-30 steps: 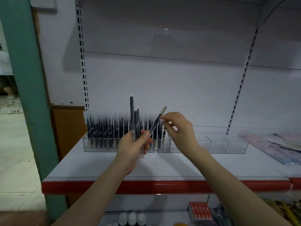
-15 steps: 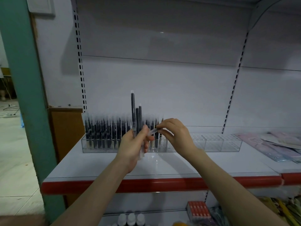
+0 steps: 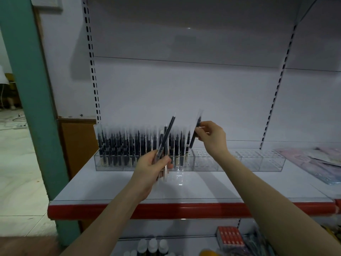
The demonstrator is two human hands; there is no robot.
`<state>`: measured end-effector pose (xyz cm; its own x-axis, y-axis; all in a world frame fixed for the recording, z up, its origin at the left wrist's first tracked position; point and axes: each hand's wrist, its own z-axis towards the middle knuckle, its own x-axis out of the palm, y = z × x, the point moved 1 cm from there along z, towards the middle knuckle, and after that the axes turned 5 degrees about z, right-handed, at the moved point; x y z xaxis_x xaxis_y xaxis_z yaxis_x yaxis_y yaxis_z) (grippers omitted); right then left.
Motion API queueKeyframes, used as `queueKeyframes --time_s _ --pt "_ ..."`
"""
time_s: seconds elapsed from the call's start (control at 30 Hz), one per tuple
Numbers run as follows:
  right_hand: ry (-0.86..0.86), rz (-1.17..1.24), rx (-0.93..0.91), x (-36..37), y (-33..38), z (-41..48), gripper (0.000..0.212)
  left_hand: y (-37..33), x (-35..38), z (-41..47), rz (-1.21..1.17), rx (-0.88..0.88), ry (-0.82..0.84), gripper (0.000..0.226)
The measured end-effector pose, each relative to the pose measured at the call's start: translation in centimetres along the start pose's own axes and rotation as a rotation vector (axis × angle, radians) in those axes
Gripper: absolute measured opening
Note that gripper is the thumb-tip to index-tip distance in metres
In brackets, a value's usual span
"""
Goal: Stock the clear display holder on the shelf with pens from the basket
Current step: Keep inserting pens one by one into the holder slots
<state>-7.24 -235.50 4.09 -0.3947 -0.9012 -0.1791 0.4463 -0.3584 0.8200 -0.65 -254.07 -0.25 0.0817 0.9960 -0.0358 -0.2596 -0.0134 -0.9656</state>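
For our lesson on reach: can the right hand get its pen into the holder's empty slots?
Probably yes: the right hand holds the pen close above the empty slots of the holder, with nothing between them.

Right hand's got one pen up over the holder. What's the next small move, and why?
Probably lower the single pen in the right hand into the nearest empty slot of the clear holder. It hangs near upright just above where the filled rows end, and the sections to the right stand empty. The left hand holds the spare pens.
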Motion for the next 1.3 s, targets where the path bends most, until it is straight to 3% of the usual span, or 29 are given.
queueKeyframes --time_s 0.53,0.87,0.97,1.07,1.3 --pt "0.193 -0.21 0.108 2.0 -2.6 -0.7 0.021 0.5 -0.9 0.3 -0.116 -0.093 -0.004 0.012" --pt "0.143 -0.261 0.117 1.7 -2.5 -1.1 0.033 0.3 -0.8 0.0 -0.14 -0.083 -0.02 0.013" --pt "0.034 -0.137 0.044 1.0 -1.3 -2.1 0.025 0.0 -0.9 -0.1 -0.162 -0.079 -0.021 0.009" --pt "0.032 -0.003 -0.057 0.7 0.5 -4.0 0.007 -0.2 -0.9 -0.2 -0.187 -0.073 -0.018 0.008" --pt "0.116 0.206 -0.094 1.0 2.5 -6.8 0.017 -1.1 0.2 -1.1 -0.207 -0.067 -0.001 0.007"
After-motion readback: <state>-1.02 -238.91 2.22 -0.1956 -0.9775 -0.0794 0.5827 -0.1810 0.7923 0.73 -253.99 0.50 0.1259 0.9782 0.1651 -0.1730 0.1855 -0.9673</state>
